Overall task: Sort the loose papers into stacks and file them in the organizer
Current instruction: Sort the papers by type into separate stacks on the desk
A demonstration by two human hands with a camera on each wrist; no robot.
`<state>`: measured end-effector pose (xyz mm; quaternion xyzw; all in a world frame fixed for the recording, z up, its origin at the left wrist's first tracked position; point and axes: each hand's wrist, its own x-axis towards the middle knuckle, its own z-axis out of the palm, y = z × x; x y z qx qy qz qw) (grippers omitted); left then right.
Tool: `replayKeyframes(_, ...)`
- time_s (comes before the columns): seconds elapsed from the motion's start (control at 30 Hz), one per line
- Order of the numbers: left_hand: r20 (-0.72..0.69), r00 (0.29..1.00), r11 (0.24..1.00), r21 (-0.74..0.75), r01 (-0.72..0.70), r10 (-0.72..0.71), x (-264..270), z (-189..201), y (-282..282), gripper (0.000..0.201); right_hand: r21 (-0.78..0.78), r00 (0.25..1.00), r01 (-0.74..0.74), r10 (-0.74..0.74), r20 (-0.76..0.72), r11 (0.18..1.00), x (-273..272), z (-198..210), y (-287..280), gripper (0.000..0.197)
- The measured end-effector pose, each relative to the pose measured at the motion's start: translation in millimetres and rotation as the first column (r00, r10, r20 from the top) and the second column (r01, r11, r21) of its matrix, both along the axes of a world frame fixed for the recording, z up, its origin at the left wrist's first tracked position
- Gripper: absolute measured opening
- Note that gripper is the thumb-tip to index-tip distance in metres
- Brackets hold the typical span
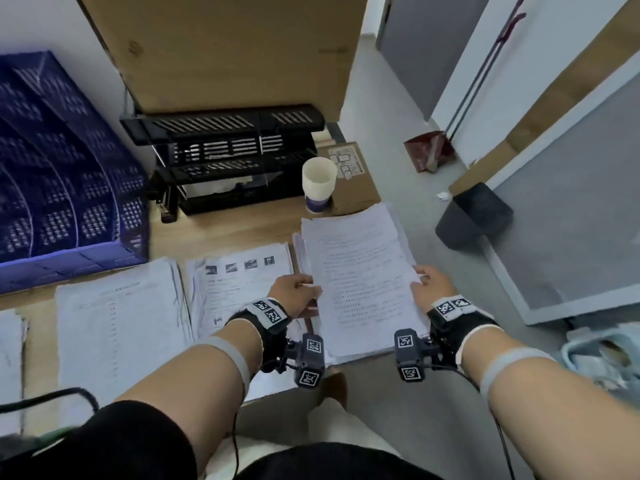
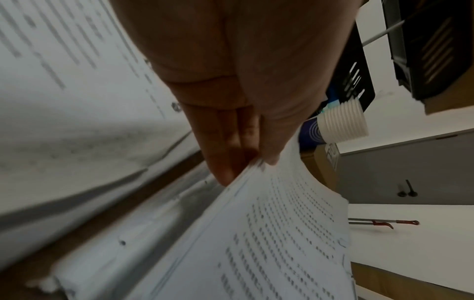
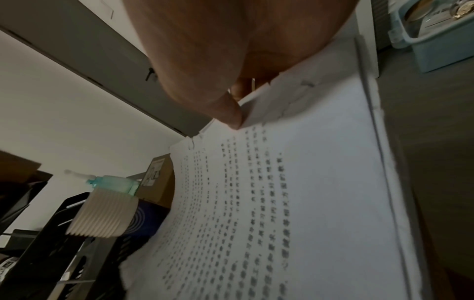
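Observation:
I hold a thick stack of printed text pages (image 1: 363,278) between both hands, lifted off the right end of the desk. My left hand (image 1: 298,292) pinches its left edge, thumb on top and fingers under, as the left wrist view shows at the stack (image 2: 269,233). My right hand (image 1: 427,284) grips the right edge, thumb (image 3: 231,113) pressed on the top sheet (image 3: 282,203). A pile with small pictures (image 1: 239,289) and another text pile (image 1: 117,327) lie on the desk to the left. The black tiered organizer (image 1: 225,157) stands at the back.
A blue mesh file rack (image 1: 65,174) fills the back left. A stack of paper cups (image 1: 318,185) stands by the organizer, beside a cardboard box (image 1: 349,178). On the floor to the right are a grey bin (image 1: 474,216) and a light-blue basket (image 1: 602,362).

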<state>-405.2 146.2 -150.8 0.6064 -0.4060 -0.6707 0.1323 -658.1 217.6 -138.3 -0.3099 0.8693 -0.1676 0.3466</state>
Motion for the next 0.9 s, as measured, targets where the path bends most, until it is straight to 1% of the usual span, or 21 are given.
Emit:
replayKeyframes(0.1, 0.044, 0.999, 1.000, 0.024, -0.013, 0.012, -7, -1, 3, 0.030, 0.084, 0.999, -0.039, 0.039, 0.006, 0.996, -19, -11, -9, 0.040)
replayKeyframes(0.2, 0.122, 0.992, 1.000, -0.014, -0.028, 0.030, -1, -5, 2, 0.036, 0.179, 0.984, -0.082, 0.108, -0.143, 0.980, -27, -17, -20, 0.044)
replayKeyframes(0.27, 0.188, 0.982, 0.999, -0.043, -0.017, 0.025, 2, -5, -1, 0.041, 0.198, 0.979, -0.083, 0.117, -0.168, 0.977, -25, -17, -29, 0.045)
replayKeyframes(0.3, 0.214, 0.976, 0.999, -0.051, -0.013, 0.024, 2, -5, -2, 0.045, 0.218, 0.984, -0.077, 0.110, -0.143, 0.973, -23, -19, -34, 0.049)
replayKeyframes(0.37, 0.214, 0.976, 0.999, -0.030, -0.022, 0.028, -1, -3, -4, 0.054, 0.264, 0.992, -0.097, 0.113, -0.047, 0.960, -19, -22, -42, 0.054)
replayKeyframes(0.43, 0.184, 0.983, 0.999, 0.015, -0.030, 0.027, -5, -5, -5, 0.056, 0.310, 0.989, -0.142, 0.147, 0.010, 0.940, -16, -26, -45, 0.052)
replayKeyframes(0.47, 0.181, 0.983, 1.000, 0.021, -0.020, 0.015, -8, -8, -5, 0.056, 0.318, 0.986, -0.159, 0.167, 0.003, 0.935, -13, -28, -45, 0.047)
replayKeyframes(0.53, 0.215, 0.976, 1.000, 0.002, 0.029, -0.028, -12, -12, -6, 0.057, 0.280, 0.982, -0.181, 0.189, -0.002, 0.943, -9, -35, -39, 0.038)
replayKeyframes(0.6, 0.244, 0.965, 0.994, -0.012, 0.104, -0.098, -16, -18, -7, 0.048, 0.215, 0.979, -0.203, 0.203, 0.023, 0.955, -5, -41, -32, 0.034)
replayKeyframes(0.63, 0.243, 0.962, 0.991, -0.008, 0.133, -0.127, -17, -24, -7, 0.048, 0.187, 0.979, -0.202, 0.200, 0.031, 0.961, -4, -43, -29, 0.034)
replayKeyframes(0.67, 0.231, 0.963, 0.989, -0.008, 0.147, -0.141, -18, -29, -7, 0.054, 0.172, 0.978, -0.209, 0.207, 0.028, 0.963, -4, -45, -26, 0.033)
replayKeyframes(0.7, 0.209, 0.968, 0.990, -0.006, 0.140, -0.135, -19, -34, -8, 0.062, 0.165, 0.978, -0.209, 0.208, 0.027, 0.964, -4, -44, -24, 0.033)
replayKeyframes(0.73, 0.187, 0.974, 0.992, -0.002, 0.128, -0.125, -19, -42, -8, 0.066, 0.162, 0.979, -0.205, 0.202, 0.032, 0.965, -5, -45, -22, 0.033)
replayKeyframes(0.83, 0.151, 0.980, 0.991, -0.012, 0.131, -0.128, -22, -43, -9, 0.057, 0.145, 0.978, -0.210, 0.205, 0.050, 0.967, -6, -45, -19, 0.033)
replayKeyframes(0.9, 0.080, 0.991, 0.994, -0.005, 0.109, -0.108, -23, -38, -9, 0.055, 0.134, 0.977, -0.207, 0.197, 0.083, 0.969, -8, -45, -19, 0.030)
